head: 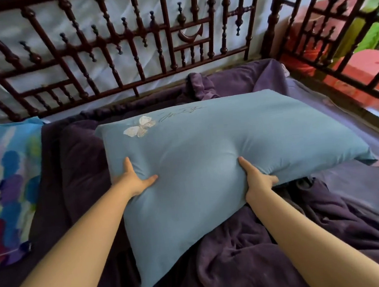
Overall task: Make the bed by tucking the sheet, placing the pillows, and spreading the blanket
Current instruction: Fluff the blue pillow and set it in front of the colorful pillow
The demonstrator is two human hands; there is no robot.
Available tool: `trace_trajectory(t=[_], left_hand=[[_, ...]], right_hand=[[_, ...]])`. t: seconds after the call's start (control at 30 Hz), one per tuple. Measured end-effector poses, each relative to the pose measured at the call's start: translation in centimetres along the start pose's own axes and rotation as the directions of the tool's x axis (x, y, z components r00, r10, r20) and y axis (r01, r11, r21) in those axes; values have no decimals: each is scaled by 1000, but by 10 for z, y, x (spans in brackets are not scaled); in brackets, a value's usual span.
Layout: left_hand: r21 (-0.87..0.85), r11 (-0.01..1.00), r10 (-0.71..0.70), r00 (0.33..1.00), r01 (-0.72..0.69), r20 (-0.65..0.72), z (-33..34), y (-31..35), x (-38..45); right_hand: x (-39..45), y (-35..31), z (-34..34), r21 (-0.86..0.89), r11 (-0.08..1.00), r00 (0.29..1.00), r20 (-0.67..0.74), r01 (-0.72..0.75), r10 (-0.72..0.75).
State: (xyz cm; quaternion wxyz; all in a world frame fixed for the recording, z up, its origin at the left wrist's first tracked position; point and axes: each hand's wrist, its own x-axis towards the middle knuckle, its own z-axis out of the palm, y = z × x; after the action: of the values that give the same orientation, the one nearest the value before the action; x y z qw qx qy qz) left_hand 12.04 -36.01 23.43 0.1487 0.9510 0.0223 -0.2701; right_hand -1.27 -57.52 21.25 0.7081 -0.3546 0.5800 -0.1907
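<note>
A blue pillow (207, 150) with an embroidered white butterfly hangs tilted above the bed, its far end toward the headboard. My left hand (136, 179) grips its left side, fingers pressed into the fabric. My right hand (258, 179) pinches its near right edge. Below it a crumpled purple blanket (252, 253) covers the middle of the bed. A lighter purple sheet (361, 187) shows at the right. A second pillow with a multicoloured print (5, 188) lies at the left.
A dark carved wooden headboard (111, 58) runs across the back, with a white wall behind it. A matching wooden railing (336, 43) closes the right side; red and green objects (361, 62) stand beyond it.
</note>
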Motion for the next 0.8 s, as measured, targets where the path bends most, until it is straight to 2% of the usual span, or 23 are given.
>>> trace_trajectory(t=[0.1,0.2,0.3,0.37,0.4,0.47,0.53,0.57,0.6,0.63,0.73,0.8], left_hand=[[-98,995,25,999,-28,-27,-6,-3,-5],[-214,973,64,988,-93,-139,-14,-1,-23],[-199,975,54,977,-96,-207,-18,4,-47],[-168,981,55,966,-100,-253,-24,8,-65],[-134,987,52,965,-89,-257,-28,9,-76],[0,1000,3,987,-3,-162,-39,7,-92],[159,981,-119,992,111,38,-58,1,-109],[260,953,-196,970,154,144,-71,-1,-118],[343,920,-263,946,187,189,-84,0,-123],[380,904,-282,942,198,180,-96,2,-126],[387,908,-195,979,159,56,-121,22,-131],[428,892,-179,983,144,42,-128,36,-132]], right_hand=[[-2,-17,9,60,991,988,95,118,-123],[-12,-55,26,32,962,937,220,271,-271],[-23,-88,42,8,921,864,344,388,-367],[-36,-107,50,58,911,808,442,408,-390],[-44,-116,54,78,909,778,491,408,-391],[-59,-130,61,106,911,722,576,399,-383],[-78,-139,65,128,920,642,681,370,-353],[-88,-142,66,128,925,598,730,357,-331],[-98,-143,67,135,932,556,770,337,-313],[-106,-146,67,147,937,517,802,316,-300],[-113,-165,58,225,934,373,871,276,-320],[-101,-182,44,249,932,286,902,265,-322]])
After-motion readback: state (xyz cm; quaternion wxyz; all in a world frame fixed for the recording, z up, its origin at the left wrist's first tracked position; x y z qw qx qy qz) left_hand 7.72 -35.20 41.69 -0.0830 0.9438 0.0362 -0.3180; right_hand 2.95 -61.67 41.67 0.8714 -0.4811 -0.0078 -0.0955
